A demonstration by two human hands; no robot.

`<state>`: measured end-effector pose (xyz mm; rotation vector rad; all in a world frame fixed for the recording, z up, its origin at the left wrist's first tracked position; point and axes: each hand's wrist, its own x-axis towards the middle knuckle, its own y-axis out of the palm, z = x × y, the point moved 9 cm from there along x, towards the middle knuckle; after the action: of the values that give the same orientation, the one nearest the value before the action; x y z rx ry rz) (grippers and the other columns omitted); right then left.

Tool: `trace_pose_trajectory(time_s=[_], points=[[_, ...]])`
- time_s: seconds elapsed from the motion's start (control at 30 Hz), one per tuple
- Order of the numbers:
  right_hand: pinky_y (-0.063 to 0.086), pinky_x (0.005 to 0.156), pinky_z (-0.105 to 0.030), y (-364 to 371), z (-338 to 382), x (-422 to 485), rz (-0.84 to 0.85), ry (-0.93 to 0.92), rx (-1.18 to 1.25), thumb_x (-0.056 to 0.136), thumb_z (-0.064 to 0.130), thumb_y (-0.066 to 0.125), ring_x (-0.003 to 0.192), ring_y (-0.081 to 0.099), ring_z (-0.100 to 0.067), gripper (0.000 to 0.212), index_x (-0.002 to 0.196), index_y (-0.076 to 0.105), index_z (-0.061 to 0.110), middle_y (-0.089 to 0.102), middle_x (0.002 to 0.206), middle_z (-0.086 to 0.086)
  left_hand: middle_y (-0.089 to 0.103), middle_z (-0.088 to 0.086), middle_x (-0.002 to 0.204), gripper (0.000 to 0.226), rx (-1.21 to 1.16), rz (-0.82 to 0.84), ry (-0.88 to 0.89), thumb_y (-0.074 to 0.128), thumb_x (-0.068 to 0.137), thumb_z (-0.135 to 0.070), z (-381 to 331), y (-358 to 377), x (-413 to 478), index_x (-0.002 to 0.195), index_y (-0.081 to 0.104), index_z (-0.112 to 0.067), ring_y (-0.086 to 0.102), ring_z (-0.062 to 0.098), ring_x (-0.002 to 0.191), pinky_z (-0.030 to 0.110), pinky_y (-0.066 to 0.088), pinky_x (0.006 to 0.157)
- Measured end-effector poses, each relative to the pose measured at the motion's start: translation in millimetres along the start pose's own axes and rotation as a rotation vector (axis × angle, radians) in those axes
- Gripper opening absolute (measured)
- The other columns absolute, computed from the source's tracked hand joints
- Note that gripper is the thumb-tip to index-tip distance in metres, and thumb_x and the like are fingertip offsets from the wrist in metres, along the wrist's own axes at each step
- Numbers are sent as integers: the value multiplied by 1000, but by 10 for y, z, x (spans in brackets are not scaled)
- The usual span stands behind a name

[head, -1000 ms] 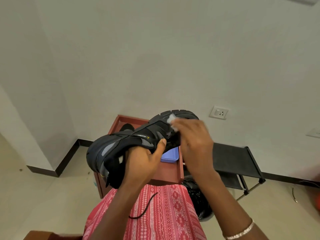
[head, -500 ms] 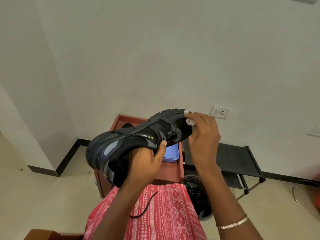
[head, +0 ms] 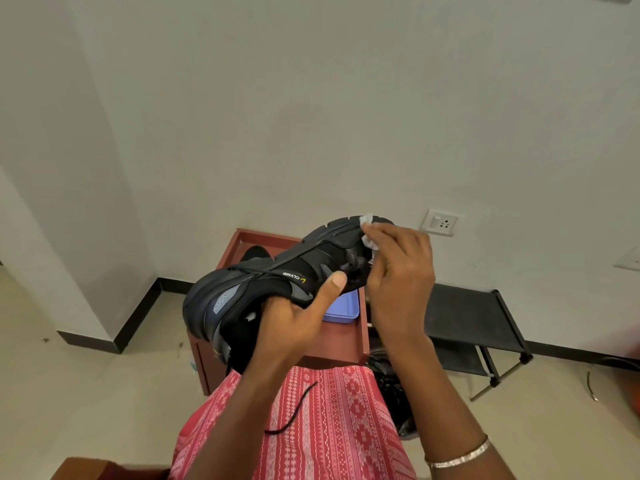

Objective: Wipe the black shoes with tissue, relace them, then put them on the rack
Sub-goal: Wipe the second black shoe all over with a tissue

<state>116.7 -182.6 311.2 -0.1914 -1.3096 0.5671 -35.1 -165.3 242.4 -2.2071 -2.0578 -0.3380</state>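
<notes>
Head view: left hand [head: 287,323] grips the black shoe [head: 277,271] at its opening, thumb on the side, holding it sole-up in the air above the front edge of the red-brown surface [head: 339,341]; right hand [head: 398,271] fingers [head: 391,237] pinch the white tissue [head: 366,221] against the sole edge at the shoe's upper-right end. Blue tray [head: 341,310] near the surface's right edge, second dark shoe [head: 254,252] at its far-left corner, loose black lace [head: 294,410] on the red patterned lap [head: 346,427]. Black rack [head: 464,313] stands just right of the surface along the wall; bare floor [head: 104,393] runs left to the wall corner.
</notes>
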Motion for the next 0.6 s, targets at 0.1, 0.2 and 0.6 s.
trace_pose_trajectory(time_s=[0.1,0.2,0.6], points=[[45,90,-23,52,144,-59,51,-31,69,89,2,52,99,60,-26,31,109,76,6,72,106,-6,70,-19,114,22,11,-62,33,66,92,-32,16,-47,9,113,65,-37,61,-6,113,17,47,98],[48,94,-25,106,438,-238,118,-145,147,94,6,53,103,61,-24,27,111,75,5,72,110,-5,70,-9,119,26,32,-54,26,63,96,-26,97,-59,14,121,65,-27,62,1,116,32,49,103],[42,84,-15,106,-132,-18,109,136,53,78,3,41,95,63,-25,44,101,77,13,74,100,0,65,-22,114,22,149,-38,-22,67,90,-32,220,-60,10,112,65,-34,52,-21,109,3,38,96]])
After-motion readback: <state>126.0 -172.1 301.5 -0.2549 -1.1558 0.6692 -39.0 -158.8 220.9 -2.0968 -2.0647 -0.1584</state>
